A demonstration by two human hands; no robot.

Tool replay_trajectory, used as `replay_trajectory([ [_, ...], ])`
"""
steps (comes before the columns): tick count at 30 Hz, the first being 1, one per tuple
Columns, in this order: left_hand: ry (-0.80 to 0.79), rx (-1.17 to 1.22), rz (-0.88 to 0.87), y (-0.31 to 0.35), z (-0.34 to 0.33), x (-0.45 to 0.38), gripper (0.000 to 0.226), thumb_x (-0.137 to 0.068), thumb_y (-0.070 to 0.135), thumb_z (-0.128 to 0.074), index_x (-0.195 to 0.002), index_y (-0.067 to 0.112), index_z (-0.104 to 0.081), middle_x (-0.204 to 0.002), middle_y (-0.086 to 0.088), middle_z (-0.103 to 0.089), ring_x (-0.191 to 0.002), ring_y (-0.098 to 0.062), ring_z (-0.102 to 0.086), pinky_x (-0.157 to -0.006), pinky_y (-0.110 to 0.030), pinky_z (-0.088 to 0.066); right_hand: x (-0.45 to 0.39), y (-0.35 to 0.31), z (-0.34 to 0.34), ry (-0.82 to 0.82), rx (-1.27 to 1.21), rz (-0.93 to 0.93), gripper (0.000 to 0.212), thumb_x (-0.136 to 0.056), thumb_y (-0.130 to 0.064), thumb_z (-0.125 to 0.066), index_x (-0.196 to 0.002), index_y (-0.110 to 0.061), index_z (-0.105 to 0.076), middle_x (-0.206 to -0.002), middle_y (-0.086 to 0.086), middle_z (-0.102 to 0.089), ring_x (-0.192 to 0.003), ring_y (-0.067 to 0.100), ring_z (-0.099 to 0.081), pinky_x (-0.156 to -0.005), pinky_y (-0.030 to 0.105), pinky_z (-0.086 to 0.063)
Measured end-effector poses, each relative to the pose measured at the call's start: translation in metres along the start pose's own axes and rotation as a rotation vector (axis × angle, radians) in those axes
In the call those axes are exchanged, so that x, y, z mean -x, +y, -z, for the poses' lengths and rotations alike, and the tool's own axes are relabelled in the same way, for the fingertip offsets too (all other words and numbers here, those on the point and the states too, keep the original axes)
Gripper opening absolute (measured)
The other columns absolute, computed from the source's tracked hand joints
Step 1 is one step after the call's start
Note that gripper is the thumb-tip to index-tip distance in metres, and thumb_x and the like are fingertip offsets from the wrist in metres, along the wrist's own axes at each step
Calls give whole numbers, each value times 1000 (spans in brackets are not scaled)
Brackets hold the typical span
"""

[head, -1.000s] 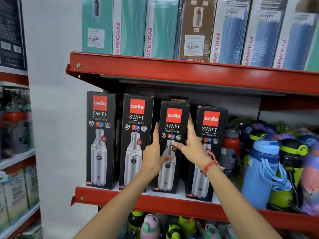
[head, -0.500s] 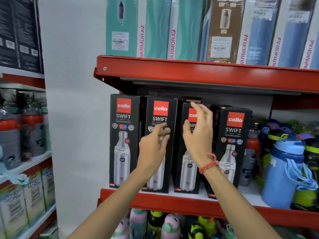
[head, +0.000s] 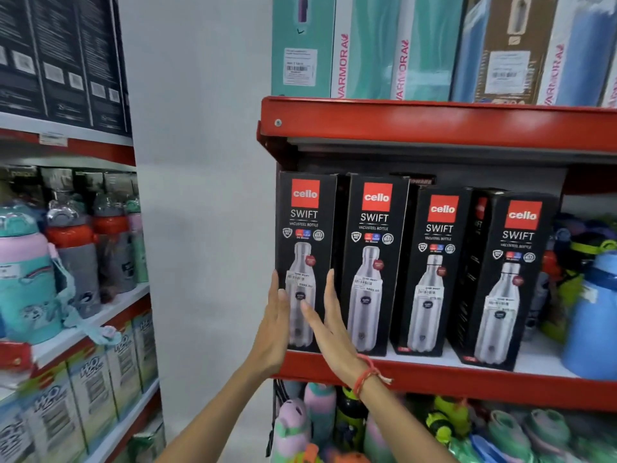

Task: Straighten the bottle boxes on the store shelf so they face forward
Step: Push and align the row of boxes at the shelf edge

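Four black cello Swift bottle boxes stand in a row on the red shelf [head: 467, 385]. The leftmost box [head: 305, 225], the second box [head: 375, 228] and the third box [head: 437, 248] show their fronts. The fourth box [head: 516, 262] is turned a little and shows its left side too. My left hand [head: 273, 325] lies flat against the left edge of the leftmost box, fingers straight and pointing up. My right hand [head: 330, 325], with a red thread at the wrist, is flat at that box's right edge, its thumb across the box front.
A blue bottle [head: 591, 329] and other coloured bottles crowd the shelf right of the boxes. Tall Varmora boxes [head: 367, 45] fill the shelf above. Children's bottles [head: 317, 422] stand below. A second shelving unit with bottles [head: 26, 279] is at the left, past a white wall.
Both hands left the third box and moved left and down to flank the leftmost box. The fingers went from curled to flat. The view shifted left.
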State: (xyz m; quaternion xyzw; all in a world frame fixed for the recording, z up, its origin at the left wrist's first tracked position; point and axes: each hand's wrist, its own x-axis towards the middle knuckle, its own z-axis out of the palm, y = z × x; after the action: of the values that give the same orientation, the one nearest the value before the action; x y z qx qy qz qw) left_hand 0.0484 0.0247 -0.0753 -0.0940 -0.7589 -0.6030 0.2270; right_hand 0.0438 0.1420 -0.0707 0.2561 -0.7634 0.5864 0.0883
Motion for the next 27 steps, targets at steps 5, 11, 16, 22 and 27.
replay_trajectory([
  [5, -104, -39, 87, 1, 18, 6, 79, -58, 95, -2, -133, 70, 3, -159, 10, -20, -143, -26, -30, -116, -53, -26, 7, -3, 6, -20, -47, -57, 71, -92, -58, -41, -138, -60, 13, -150, -35, 12, -144, -2, 7, -121, 43, -3],
  [11, -89, -9, 103, 7, 22, 23, 84, -52, 98, -1, -132, 72, -9, -151, 7, -33, -130, -31, -46, -112, -54, -32, 18, -4, 14, -38, -43, -73, 69, -90, -63, -38, -137, -64, 12, -157, -26, 8, -147, 5, 2, -119, 48, -6],
  [16, -29, -13, 116, 5, 18, 27, 72, -58, 95, -3, -127, 76, -13, -157, 2, -29, -138, -35, -37, -112, -56, -32, 21, -5, 19, -51, 0, -49, 68, -92, -60, -37, -139, -61, 13, -154, -30, 9, -145, 3, 0, -118, 48, -9],
  [22, 368, -253, -109, 16, -7, 41, 56, -94, 57, -18, -138, 35, -45, -133, 4, -53, -118, -6, -49, -103, -28, -38, 26, 3, 42, 323, 84, 5, 40, -97, -41, -44, -137, -38, -47, -113, 4, -70, -89, 11, -68, -78, 33, -57],
  [27, 122, -124, -208, 41, -55, 49, 48, -99, 47, -27, -136, 24, -47, -132, 7, -56, -121, 0, -50, -104, -27, -41, 27, 17, 81, 562, 152, 18, 34, -99, -26, -47, -132, -19, -53, -130, 2, -55, -109, 15, -57, -85, 8, -43],
])
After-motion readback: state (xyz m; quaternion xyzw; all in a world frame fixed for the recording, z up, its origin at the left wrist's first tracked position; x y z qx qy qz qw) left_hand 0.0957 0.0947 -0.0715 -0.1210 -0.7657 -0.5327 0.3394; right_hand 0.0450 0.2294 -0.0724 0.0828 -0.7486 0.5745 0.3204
